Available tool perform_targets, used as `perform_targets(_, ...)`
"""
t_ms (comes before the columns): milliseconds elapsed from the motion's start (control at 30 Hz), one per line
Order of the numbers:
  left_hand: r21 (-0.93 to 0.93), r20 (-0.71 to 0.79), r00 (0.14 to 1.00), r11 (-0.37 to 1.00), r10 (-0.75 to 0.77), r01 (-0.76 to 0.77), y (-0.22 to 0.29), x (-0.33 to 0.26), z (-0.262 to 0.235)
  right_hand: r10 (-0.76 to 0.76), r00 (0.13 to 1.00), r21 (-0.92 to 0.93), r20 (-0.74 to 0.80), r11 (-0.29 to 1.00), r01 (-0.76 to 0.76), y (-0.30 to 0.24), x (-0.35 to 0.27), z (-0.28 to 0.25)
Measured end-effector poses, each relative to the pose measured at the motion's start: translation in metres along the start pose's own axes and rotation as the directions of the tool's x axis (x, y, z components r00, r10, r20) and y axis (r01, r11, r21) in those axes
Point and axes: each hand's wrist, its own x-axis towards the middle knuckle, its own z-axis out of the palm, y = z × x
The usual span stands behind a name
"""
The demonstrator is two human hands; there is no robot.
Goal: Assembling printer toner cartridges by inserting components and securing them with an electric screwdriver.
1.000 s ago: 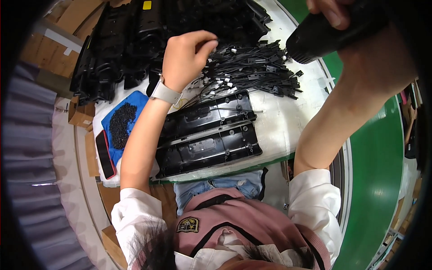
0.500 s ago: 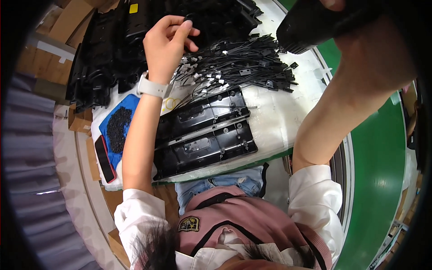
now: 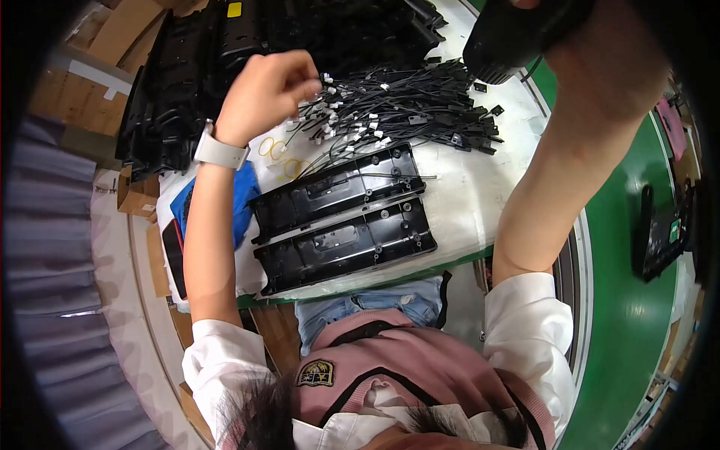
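My left hand, with a pale watch on its wrist, is over the left end of a heap of black cables with white connectors. Its fingers are curled together, and whatever they hold is hidden. At the upper right, my right hand shows only in part, at the picture's edge. It grips a black plastic housing with a ribbed end, raised above the table. Nearer me lie two long black plastic covers side by side, insides up. A thin cable lies in the farther one.
More black housings are piled at the far left. Beside my left forearm are a blue bag and a phone. Yellow rings lie by the cables. On the right runs a green conveyor belt, with a black part over it.
My left hand has moved left and a little nearer me, its fingers still curled. A black part has come into view over the green belt. The right hand keeps its housing raised.
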Motion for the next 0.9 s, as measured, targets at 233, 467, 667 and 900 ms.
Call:
perform_targets(233,-0.212,-0.604,0.796,0.970,-0.032,-0.122,0.006,0.000,-0.007,-0.023,1.000,-0.060,0.015,0.998,0.024,-0.003,-0.002,0.004)
perform_targets(467,-0.156,-0.632,0.769,0.988,-0.093,-0.009,-0.004,-0.022,0.003,0.108,0.983,0.037,0.149,0.993,-0.115,0.017,-0.006,-0.005)
perform_targets(667,-0.170,-0.650,0.752,0.985,-0.110,-0.003,-0.013,-0.084,0.019,0.246,0.878,0.284,0.411,0.880,-0.380,0.024,-0.018,-0.044)
perform_targets(900,-0.051,-0.395,0.916,0.993,0.078,-0.106,0.022,-0.160,0.069,0.230,0.697,0.427,0.679,0.648,-0.631,0.003,-0.048,0.007)
